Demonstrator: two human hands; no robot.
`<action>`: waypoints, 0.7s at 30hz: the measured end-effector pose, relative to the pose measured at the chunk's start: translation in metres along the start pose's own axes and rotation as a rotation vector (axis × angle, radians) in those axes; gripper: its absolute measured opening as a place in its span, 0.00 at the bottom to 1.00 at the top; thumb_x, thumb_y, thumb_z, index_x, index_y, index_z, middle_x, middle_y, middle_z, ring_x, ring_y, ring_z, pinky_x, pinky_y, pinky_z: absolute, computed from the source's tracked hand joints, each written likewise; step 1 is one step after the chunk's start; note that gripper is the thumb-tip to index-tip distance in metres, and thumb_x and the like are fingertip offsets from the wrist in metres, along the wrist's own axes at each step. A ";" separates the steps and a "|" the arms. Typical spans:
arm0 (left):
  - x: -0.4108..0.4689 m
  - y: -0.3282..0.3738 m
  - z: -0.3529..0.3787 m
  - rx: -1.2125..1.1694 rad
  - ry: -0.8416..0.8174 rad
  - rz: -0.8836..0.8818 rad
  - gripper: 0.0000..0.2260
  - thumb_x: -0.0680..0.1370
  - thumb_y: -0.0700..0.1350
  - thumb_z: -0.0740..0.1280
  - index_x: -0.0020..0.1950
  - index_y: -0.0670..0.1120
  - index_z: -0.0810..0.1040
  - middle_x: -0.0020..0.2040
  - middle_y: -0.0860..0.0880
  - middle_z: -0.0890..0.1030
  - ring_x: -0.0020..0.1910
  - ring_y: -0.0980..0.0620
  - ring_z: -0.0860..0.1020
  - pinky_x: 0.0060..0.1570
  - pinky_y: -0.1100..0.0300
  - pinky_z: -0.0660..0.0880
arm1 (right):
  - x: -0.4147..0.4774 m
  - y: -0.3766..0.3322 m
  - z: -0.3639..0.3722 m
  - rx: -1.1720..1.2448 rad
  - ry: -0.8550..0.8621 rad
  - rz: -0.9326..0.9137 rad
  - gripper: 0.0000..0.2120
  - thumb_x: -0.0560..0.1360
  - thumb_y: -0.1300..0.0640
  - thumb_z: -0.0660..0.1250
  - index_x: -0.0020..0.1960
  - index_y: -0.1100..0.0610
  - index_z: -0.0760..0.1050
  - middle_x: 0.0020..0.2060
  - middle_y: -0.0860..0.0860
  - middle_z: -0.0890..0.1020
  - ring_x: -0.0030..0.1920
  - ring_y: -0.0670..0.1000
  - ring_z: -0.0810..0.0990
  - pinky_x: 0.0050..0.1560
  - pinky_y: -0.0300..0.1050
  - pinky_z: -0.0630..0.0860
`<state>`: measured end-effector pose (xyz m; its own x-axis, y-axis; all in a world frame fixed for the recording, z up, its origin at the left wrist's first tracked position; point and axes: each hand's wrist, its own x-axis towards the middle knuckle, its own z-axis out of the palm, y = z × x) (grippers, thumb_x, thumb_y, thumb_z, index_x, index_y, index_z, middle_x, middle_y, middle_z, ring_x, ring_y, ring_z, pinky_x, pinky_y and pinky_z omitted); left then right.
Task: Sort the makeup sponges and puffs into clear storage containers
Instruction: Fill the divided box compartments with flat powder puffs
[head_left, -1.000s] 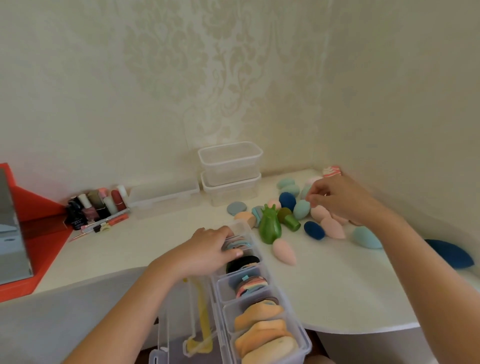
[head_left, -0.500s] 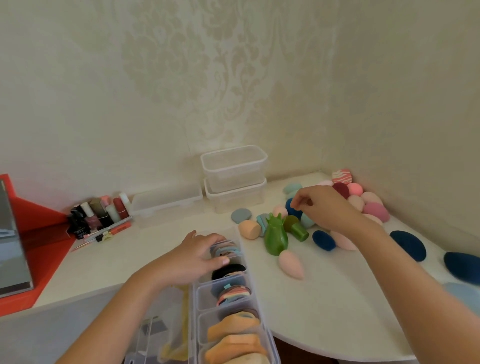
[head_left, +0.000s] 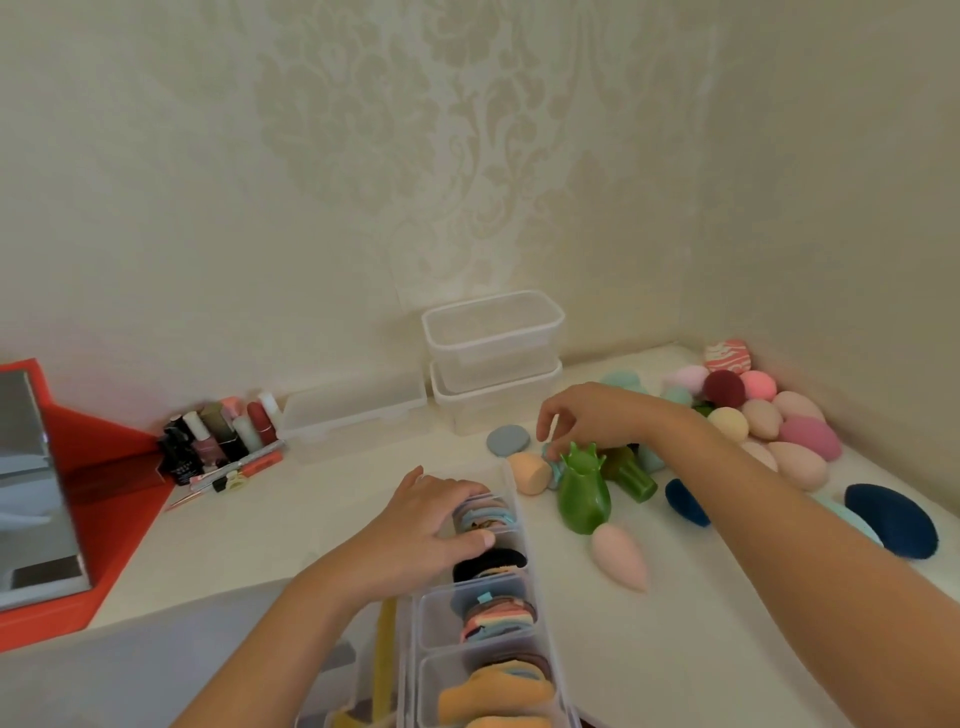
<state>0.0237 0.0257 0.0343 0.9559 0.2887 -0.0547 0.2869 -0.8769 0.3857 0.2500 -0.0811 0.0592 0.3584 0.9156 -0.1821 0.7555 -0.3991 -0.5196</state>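
Note:
A long clear compartment organizer (head_left: 430, 616) runs from the table's front edge, its cells packed with flat puffs. My left hand (head_left: 426, 525) rests over its far cell, thumb across the divider. My right hand (head_left: 592, 415) reaches down behind a green holder (head_left: 582, 493), and its curled fingertips pinch a teal puff (head_left: 554, 464) next to a peach sponge (head_left: 527, 472). A grey round puff (head_left: 508, 440) and a pink teardrop sponge (head_left: 621, 557) lie loose. Several pink, peach and maroon sponges (head_left: 779, 421) are heaped in the right corner.
Two stacked clear containers (head_left: 493, 332) stand against the back wall, with a low clear box (head_left: 353, 415) to their left. Cosmetics bottles (head_left: 218, 436) cluster by a red box (head_left: 109, 467) with a mirror. Dark blue sponges (head_left: 891, 525) lie at the right.
My right hand has moved left from the sponge heap to the teal puff beside the green holder. My left hand has stayed on the organizer. The view has swung to the right.

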 end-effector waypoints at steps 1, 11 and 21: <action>0.000 0.000 0.000 -0.005 0.006 0.002 0.18 0.79 0.57 0.60 0.68 0.56 0.66 0.66 0.56 0.71 0.68 0.58 0.62 0.72 0.58 0.42 | 0.002 0.000 0.001 0.013 0.009 -0.014 0.09 0.72 0.55 0.72 0.51 0.51 0.77 0.46 0.48 0.81 0.38 0.43 0.77 0.39 0.36 0.74; -0.004 0.008 0.002 -0.087 0.077 0.006 0.15 0.81 0.54 0.57 0.65 0.51 0.72 0.60 0.53 0.74 0.64 0.57 0.65 0.68 0.64 0.41 | -0.019 -0.007 -0.030 0.284 0.499 -0.089 0.17 0.76 0.69 0.60 0.48 0.52 0.83 0.52 0.47 0.79 0.50 0.46 0.75 0.43 0.29 0.71; -0.005 0.006 0.007 -0.059 0.115 -0.071 0.17 0.80 0.57 0.55 0.66 0.54 0.72 0.57 0.50 0.70 0.64 0.52 0.62 0.63 0.62 0.54 | -0.053 -0.076 -0.004 0.191 0.162 -0.238 0.20 0.70 0.72 0.67 0.57 0.55 0.81 0.57 0.44 0.78 0.56 0.44 0.78 0.48 0.22 0.71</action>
<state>0.0209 0.0158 0.0304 0.9187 0.3945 0.0209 0.3462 -0.8294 0.4384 0.1754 -0.0997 0.1122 0.2787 0.9562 0.0900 0.7172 -0.1449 -0.6816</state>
